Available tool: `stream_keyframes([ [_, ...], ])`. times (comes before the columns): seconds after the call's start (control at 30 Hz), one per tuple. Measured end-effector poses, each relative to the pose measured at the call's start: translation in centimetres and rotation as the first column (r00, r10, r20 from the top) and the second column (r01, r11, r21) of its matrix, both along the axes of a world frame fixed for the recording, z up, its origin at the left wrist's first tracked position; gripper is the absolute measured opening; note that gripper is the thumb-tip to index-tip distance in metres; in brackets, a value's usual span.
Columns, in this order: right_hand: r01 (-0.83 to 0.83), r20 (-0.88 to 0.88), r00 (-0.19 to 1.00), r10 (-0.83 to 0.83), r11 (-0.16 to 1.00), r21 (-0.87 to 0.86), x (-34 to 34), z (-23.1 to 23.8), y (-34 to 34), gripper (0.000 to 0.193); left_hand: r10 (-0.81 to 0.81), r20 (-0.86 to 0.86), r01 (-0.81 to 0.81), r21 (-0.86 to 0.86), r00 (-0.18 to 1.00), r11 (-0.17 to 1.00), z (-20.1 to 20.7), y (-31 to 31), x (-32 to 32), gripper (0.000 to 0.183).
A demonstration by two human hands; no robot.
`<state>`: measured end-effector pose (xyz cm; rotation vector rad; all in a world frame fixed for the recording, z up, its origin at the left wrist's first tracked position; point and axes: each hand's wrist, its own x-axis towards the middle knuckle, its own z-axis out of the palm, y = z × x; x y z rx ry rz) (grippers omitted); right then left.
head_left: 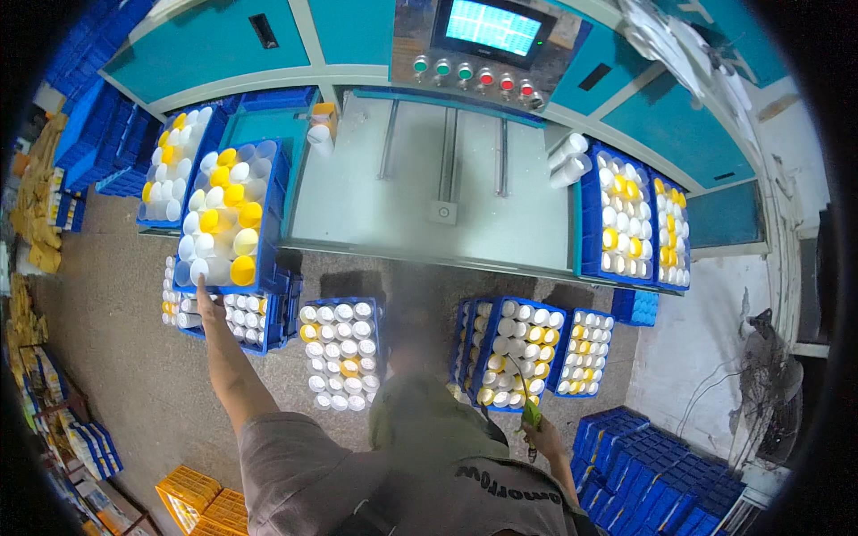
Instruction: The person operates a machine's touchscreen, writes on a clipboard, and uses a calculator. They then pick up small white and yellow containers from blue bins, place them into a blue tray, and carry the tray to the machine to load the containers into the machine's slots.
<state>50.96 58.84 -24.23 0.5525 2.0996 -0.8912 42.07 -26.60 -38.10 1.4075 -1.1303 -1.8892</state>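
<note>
My left hand (211, 308) is at the near end of a blue crate (271, 241), its thumb up against the rim and its other fingers mostly hidden. Rows of white, yellow and translucent cups (236, 195) fill this crate, which juts past the front edge of a machine table. Low on the right, my right hand (542, 438) is closed around a green air blow gun (532, 414) with a long thin nozzle. That nozzle points over a blue crate of white and yellow cups (518, 348) standing on the floor.
The machine table (349, 210) has metal rails, with a screen (492, 31) and buttons above. Loose white cups (569, 161) lie beside filled crates (626, 214) at its right. Another filled crate (340, 353) stands on the floor. Blue crates (652, 464) are stacked lower right, orange crates (192, 491) lower left.
</note>
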Motion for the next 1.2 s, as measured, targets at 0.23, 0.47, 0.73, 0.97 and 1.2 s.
stream_keyframes([
  [0.23,0.054,0.023,0.998,-0.053,0.998,-0.022,-4.9,-1.8,-3.1,0.036,0.111,-0.045,-0.117,-0.156,0.993,0.981,0.9,3.9,-7.3,0.056],
  [0.47,0.065,-0.076,0.995,-0.068,0.997,-0.031,-6.6,-2.2,-3.6,0.031,0.193,0.802,0.474,-0.507,0.565,0.720,1.0,5.2,-16.6,0.090],
  [0.73,0.177,0.020,0.984,-0.178,0.984,0.019,-4.7,0.7,-5.4,0.025,-0.573,0.251,0.405,-0.900,0.780,0.157,9.9,26.7,-42.7,0.080],
  [0.97,0.456,-0.041,0.888,-0.457,0.889,-0.033,3.4,-0.4,-5.2,0.024,-0.339,0.311,0.398,-0.889,0.888,0.227,12.2,32.7,-52.3,0.084],
  [1.2,0.529,-0.116,0.845,-0.522,0.847,0.043,9.7,-1.5,-7.1,0.036,-0.331,0.325,0.419,-0.866,0.886,0.274,12.4,32.3,-52.2,0.073],
])
